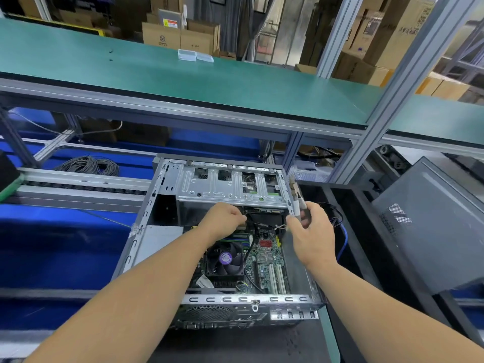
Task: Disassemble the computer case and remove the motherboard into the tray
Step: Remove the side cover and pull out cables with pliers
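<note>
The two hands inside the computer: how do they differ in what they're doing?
The left hand reaches low into the computer case, fingers curled at black cables. The right hand sits higher by the case's right wall, gripping a pale-handled tool. Both work above the motherboard.

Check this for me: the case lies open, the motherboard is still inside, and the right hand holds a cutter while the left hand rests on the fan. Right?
Not quite. The left hand is not on the fan; it reaches past it and pinches a black cable beneath the drive cage. The rest holds: the case lies open, the motherboard is still inside, and the right hand holds the cutter. The head view shows it.
</note>
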